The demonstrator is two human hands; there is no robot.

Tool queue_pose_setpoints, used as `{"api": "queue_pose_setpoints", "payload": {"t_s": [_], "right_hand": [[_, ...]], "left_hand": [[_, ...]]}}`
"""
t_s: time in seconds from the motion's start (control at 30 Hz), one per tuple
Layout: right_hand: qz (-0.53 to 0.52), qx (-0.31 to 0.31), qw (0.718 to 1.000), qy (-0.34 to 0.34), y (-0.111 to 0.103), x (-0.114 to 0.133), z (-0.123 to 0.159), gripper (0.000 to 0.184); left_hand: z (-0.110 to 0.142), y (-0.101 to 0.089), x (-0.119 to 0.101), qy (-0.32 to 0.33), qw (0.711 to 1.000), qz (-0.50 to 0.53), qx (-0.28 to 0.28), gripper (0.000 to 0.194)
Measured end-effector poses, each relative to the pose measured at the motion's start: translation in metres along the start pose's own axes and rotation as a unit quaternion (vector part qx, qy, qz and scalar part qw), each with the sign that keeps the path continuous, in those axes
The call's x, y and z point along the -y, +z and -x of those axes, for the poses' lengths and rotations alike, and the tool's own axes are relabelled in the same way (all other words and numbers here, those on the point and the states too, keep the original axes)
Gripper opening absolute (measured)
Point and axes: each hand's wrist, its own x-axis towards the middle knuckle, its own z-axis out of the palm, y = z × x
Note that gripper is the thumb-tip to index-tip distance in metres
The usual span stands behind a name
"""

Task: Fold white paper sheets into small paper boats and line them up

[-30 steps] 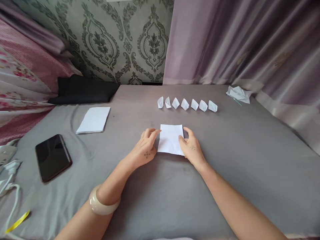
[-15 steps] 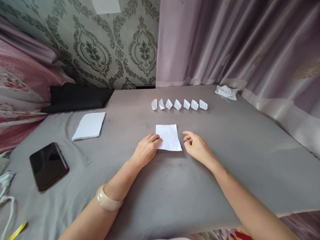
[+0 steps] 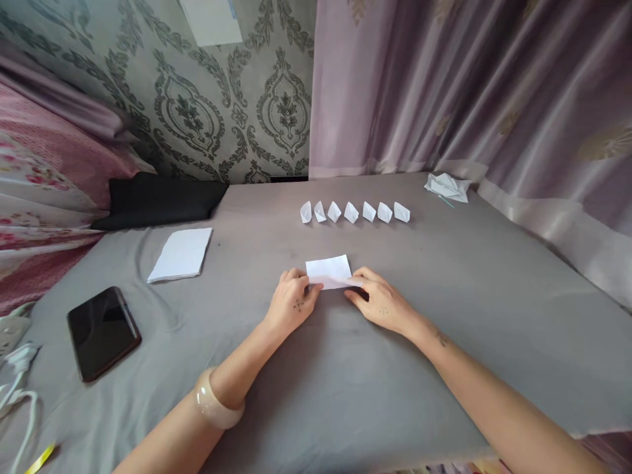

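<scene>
A white sheet of paper (image 3: 328, 266) lies in front of me with its near edge bent up and over. My left hand (image 3: 292, 297) pinches the left end of that turned-up edge, thumb in front. At the right end, my right hand (image 3: 380, 296) grips the same edge between thumb and fingers. Beyond the sheet stands a row of several small folded paper pieces (image 3: 351, 212), each peaked in shape. A light bangle (image 3: 217, 400) circles my left forearm.
To the left are a stack of white paper (image 3: 182, 255) and a dark tablet (image 3: 103, 334). A black cloth (image 3: 162, 201) lies at the back left. Crumpled white paper (image 3: 447, 187) and a thin stick (image 3: 447, 201) sit at the back right. White cables (image 3: 20, 388) run along the left edge.
My right hand has moved in from beside the sheet and taken hold of its right side. The sheet's near edge, flat before, is now lifted and bent away from me.
</scene>
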Motion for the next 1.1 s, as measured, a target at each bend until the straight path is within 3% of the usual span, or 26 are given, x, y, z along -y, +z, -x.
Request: {"api": "queue_pose_setpoints", "payload": {"t_s": [0.2,0.37,0.77,1.1], "right_hand": [[0.017,-0.056,0.993,0.099,0.007,-0.003,-0.024,0.043],[0.063,-0.090,0.985,0.131,0.016,-0.002,-0.029,0.038],[0.112,-0.083,0.976,0.169,0.020,0.002,-0.030,0.033],[0.131,-0.072,0.975,0.165,0.020,0.001,-0.029,0.032]], "left_hand": [[-0.009,0.015,-0.004,-0.087,0.994,0.005,-0.070,0.032],[-0.010,0.020,-0.001,-0.104,0.989,0.001,-0.102,0.033],[-0.009,0.022,0.008,-0.051,0.993,-0.018,-0.107,0.033],[-0.008,0.018,0.006,-0.058,0.995,-0.022,-0.081,0.035]]}}
